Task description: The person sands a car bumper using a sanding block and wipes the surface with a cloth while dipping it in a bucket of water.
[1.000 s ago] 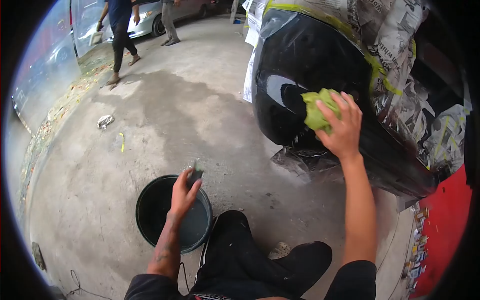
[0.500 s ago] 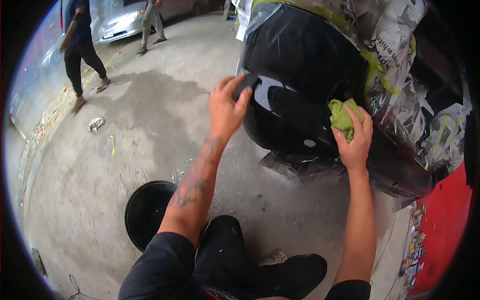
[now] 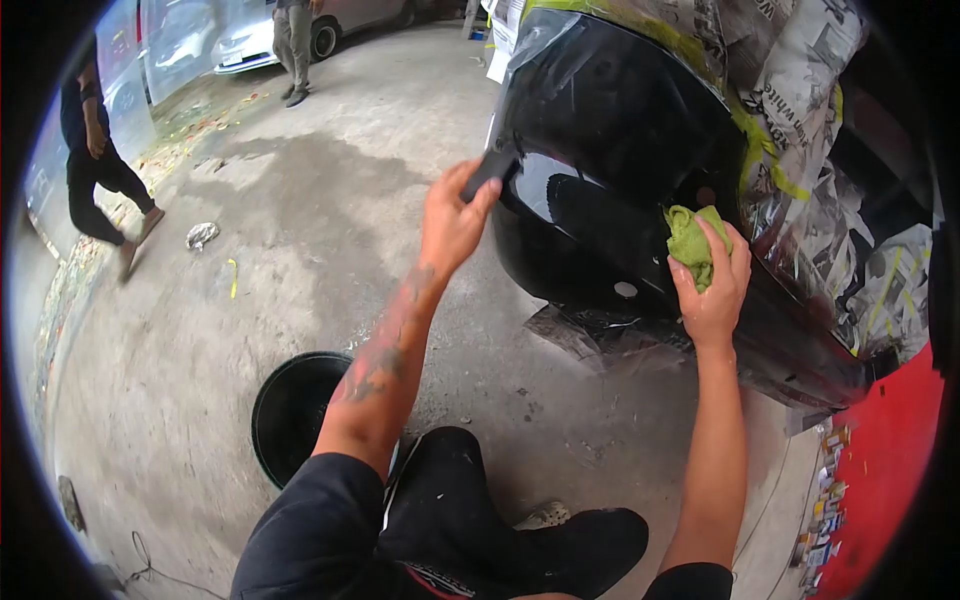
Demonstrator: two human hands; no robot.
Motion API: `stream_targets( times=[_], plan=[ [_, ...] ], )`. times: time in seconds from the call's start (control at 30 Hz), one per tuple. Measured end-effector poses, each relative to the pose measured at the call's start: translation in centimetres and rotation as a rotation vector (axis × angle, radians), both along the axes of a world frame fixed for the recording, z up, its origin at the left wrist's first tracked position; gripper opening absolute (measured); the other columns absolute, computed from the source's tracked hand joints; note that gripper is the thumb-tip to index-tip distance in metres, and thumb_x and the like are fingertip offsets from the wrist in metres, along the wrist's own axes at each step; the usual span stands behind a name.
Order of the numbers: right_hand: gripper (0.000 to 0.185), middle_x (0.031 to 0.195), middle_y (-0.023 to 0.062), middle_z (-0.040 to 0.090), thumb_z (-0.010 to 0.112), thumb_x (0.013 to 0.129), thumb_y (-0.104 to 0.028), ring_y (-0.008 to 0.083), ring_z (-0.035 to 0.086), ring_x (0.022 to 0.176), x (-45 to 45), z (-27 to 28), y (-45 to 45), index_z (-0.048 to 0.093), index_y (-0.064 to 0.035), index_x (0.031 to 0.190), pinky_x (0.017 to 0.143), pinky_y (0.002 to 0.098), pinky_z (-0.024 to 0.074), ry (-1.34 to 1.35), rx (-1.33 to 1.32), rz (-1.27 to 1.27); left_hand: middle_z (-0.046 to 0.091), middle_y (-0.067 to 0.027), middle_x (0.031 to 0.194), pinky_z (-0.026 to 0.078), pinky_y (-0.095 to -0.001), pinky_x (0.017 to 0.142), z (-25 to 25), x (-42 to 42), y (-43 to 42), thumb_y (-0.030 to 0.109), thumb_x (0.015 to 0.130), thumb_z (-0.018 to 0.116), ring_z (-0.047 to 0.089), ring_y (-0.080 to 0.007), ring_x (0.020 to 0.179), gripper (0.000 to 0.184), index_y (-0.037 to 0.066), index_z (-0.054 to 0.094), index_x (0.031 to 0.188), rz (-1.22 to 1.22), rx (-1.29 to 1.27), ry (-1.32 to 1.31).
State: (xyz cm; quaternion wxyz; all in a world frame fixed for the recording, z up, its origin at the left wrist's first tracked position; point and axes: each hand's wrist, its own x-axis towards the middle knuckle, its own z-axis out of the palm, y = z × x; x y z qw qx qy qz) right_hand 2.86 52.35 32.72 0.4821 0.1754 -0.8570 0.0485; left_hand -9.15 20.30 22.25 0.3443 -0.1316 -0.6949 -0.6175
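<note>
A glossy black car panel point(image 3: 620, 130) stands at the upper right, edged with yellow-green tape and newspaper. My left hand point(image 3: 455, 215) grips a small dark block point(image 3: 490, 172) against the panel's left edge. Bunched in the fingers of my right hand point(image 3: 715, 290) is a green cloth point(image 3: 695, 245), held at the panel's lower right part. A pale round spot point(image 3: 625, 289) shows on the panel between and below my hands. The black bucket point(image 3: 290, 410) is on the floor at lower left, partly hidden by my left forearm.
One person point(image 3: 95, 160) walks at the far left; another person point(image 3: 293, 45) stands by a silver car point(image 3: 245, 45). Crumpled foil point(image 3: 201, 235) and a yellow strip point(image 3: 233, 278) lie on the concrete floor. Small containers point(image 3: 825, 510) line a red surface point(image 3: 885, 470) at right.
My left hand has risen from above the bucket to the panel's left edge with the block. My right hand has shifted right and slightly down with the cloth. The walking person has moved left.
</note>
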Motion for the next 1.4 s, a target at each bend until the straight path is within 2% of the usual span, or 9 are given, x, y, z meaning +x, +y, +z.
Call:
stream_targets(
  times=[0.07,0.33,0.47,0.5,0.63,0.83,1.0,1.13,1.4],
  plan=[
    [0.059,0.138,0.0167,0.058,0.085,0.083,-0.028,0.0392,0.056,0.124,0.0,0.1,0.0,0.068,-0.0142,0.137,0.107,0.0485,0.0427,0.01,0.003,-0.002,0.075,-0.0137,0.114,0.054,-0.0323,0.094,-2.5,1.4,0.1,0.025,0.1,0.075,0.069,-0.019,0.108,0.043,-0.004,0.07,0.131,0.076,-0.062,0.164],
    [0.059,0.137,0.0168,0.058,0.085,0.083,-0.029,0.0391,0.056,0.123,-0.2,0.1,0.0,0.068,-0.014,0.137,0.106,0.048,0.0432,0.022,0.01,0.002,0.077,-0.0092,0.102,0.054,-0.0314,0.085,1.9,-2.7,-0.6,0.027,0.1,0.073,0.064,-0.0133,0.091,0.045,-0.003,0.069,0.133,-0.141,0.117,-0.117],
    [0.058,0.137,0.0167,0.058,0.084,0.084,-0.03,0.039,0.056,0.123,0.0,0.1,0.0,0.068,-0.0142,0.137,0.106,0.0484,0.0432,0.01,-0.005,0.001,0.074,-0.0146,0.119,0.051,-0.0374,0.1,-0.9,2.8,0.5,0.023,0.095,0.077,0.068,-0.0278,0.114,0.042,0.004,0.072,0.133,0.227,-0.263,0.23],
    [0.058,0.137,0.0165,0.058,0.084,0.083,-0.03,0.0389,0.056,0.123,0.0,0.1,0.1,0.068,-0.0144,0.137,0.106,0.0484,0.0432,0.016,-0.005,-0.001,0.069,-0.0181,0.131,0.049,-0.0426,0.106,-0.6,2.6,0.4,0.022,0.092,0.078,0.062,-0.0362,0.126,0.041,0.007,0.074,0.131,0.152,-0.209,0.181],
    [0.059,0.137,0.0155,0.058,0.085,0.083,-0.029,0.0387,0.056,0.123,-0.2,0.0,0.0,0.068,-0.015,0.138,0.106,0.0483,0.0433,0.021,0.0,-0.006,0.068,-0.0203,0.132,0.048,-0.0466,0.104,3.8,-0.5,1.1,0.023,0.089,0.079,0.063,-0.0403,0.121,0.041,0.008,0.075,0.128,0.175,-0.138,0.064],
    [0.059,0.137,0.0151,0.058,0.085,0.083,-0.03,0.0386,0.056,0.123,-0.1,0.1,0.0,0.068,-0.0158,0.137,0.106,0.0483,0.0436,0.005,-0.016,-0.012,0.068,-0.0168,0.132,0.048,-0.0458,0.103,1.4,5.7,2.8,0.023,0.086,0.081,0.062,-0.0381,0.117,0.043,0.012,0.076,0.128,0.245,-0.305,0.19],
    [0.059,0.137,0.015,0.059,0.085,0.082,-0.03,0.0385,0.056,0.123,-0.1,-0.1,0.0,0.068,-0.0156,0.137,0.105,0.0481,0.0439,0.017,-0.007,-0.025,0.067,-0.0167,0.136,0.047,-0.0455,0.105,4.0,1.1,3.2,0.02,0.087,0.081,0.06,-0.0367,0.121,0.043,0.012,0.076,0.129,0.256,-0.126,0.112],
    [0.058,0.136,0.0152,0.059,0.085,0.082,-0.03,0.0385,0.057,0.123,-0.1,0.0,0.0,0.069,-0.015,0.136,0.105,0.0483,0.0441,0.016,-0.013,-0.012,0.066,-0.018,0.139,0.047,-0.0441,0.107,1.9,3.2,2.9,0.022,0.089,0.08,0.059,-0.0366,0.126,0.046,0.012,0.075,0.133,0.25,-0.256,0.137],
    [0.058,0.136,0.0153,0.059,0.086,0.081,-0.031,0.0387,0.057,0.121,-0.1,-0.1,0.1,0.069,-0.0149,0.135,0.105,0.0481,0.0444,0.026,-0.014,-0.02,0.069,-0.0225,0.135,0.048,-0.0405,0.109,4.4,-1.9,2.6,0.021,0.091,0.08,0.065,-0.038,0.126,0.045,0.002,0.073,0.132,0.164,0.045,0.087]
  ],
)
